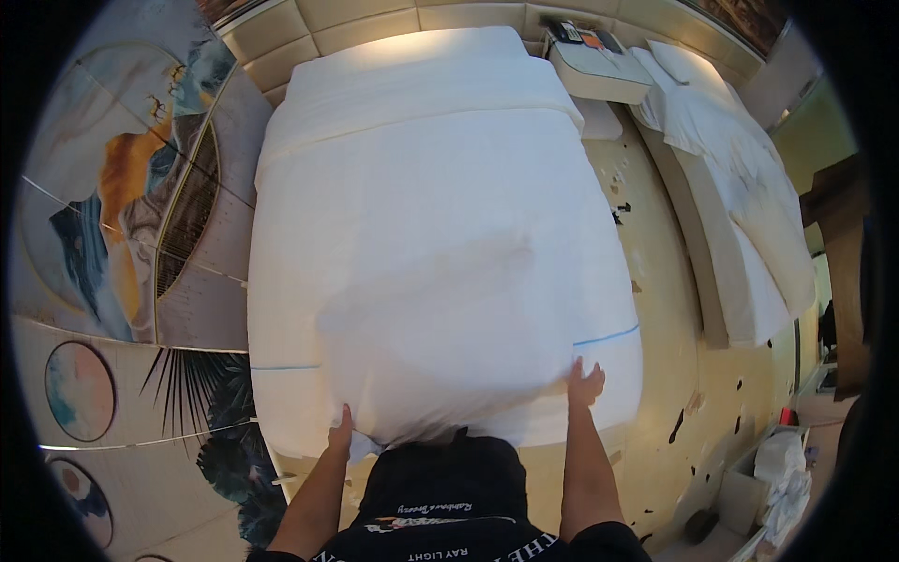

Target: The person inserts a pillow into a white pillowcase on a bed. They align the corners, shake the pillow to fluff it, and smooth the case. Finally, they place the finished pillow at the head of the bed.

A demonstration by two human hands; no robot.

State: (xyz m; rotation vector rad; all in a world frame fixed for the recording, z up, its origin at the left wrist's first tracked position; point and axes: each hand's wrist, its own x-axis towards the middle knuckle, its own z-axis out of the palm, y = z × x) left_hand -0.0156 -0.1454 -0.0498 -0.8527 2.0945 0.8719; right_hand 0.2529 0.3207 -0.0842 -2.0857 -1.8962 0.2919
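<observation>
head view, looking down the length of a bed (281,309) from its foot. a white sheet (440,281) is billowed over the mattress, its near edge lifted and rounded with trapped air; a thin blue line (607,334) marks the bedding at each side near the foot. the left hand (341,433) is clenched on the sheet's near left corner, a small fold of cloth hanging below the fingers. the right hand (586,382) lies on the sheet's near right edge with fingers spread; whether it pinches the cloth or only presses on it cannot be told. the sheet thus covers most of the bed, reaching up to the folded bedding by the padded headboard (375,19), with its near hem in the hands. to do this step well, judging from the frame, both corners should come down level and together, kept taut and as wide as the mattress, so that the air escapes toward the head and the hem lands square to the blue lines. a bedside stand (599,66) and a second bed (740,197) lie to the right, and a trolley with white linen (782,468) stands at lower right.
</observation>
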